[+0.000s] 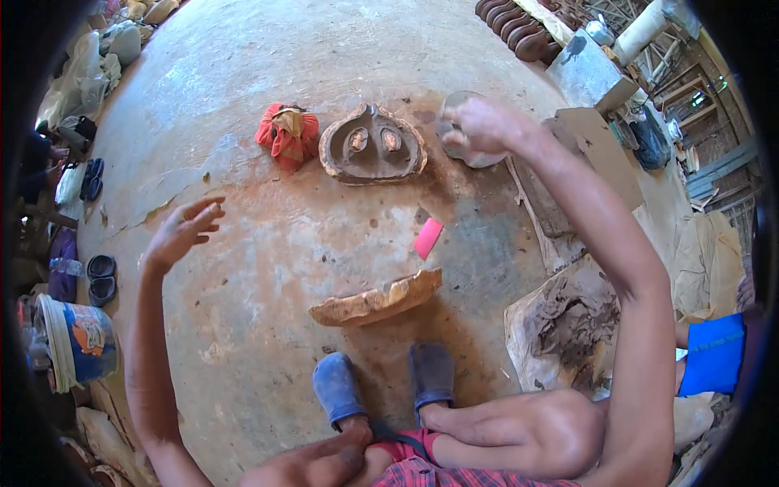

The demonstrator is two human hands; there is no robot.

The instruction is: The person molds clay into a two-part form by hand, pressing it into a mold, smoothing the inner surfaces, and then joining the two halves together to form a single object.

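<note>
At nine o'clock, the left hand [182,231] hangs in the air above the concrete floor [268,57], fingers spread wide and holding nothing, well apart from every object. Farther out at about eight o'clock stands a white plastic bucket with a blue and orange label [77,337], with dark sandals [101,278] just above it.

Toward eleven o'clock lies a bundled red and orange cloth [287,132], and just beside it, at twelve o'clock, a brown clay mould with a raised rim and two oval hollows [372,146]. Near the centre, a small pink rectangular block [428,237] rests on the floor, and below it a curved, crusty slab of tan clay [377,299] lies close to the person's blue shoes [385,385].

At one o'clock, the right hand [479,126] reaches out at full arm's length and rests on the near rim of a round, pale grey shallow bowl [471,154] sitting on the floor just right of the mould. The fingers are curled narrow over the rim; whether they actually pinch it I cannot tell. The bowl looks thin-walled, dusty and smeared with clay, so it is probably light, stiff and a little slippery. The rim seems the place to grip.

At four o'clock, a lump of wet grey clay on a sheet [568,321] waits nearby.
</note>
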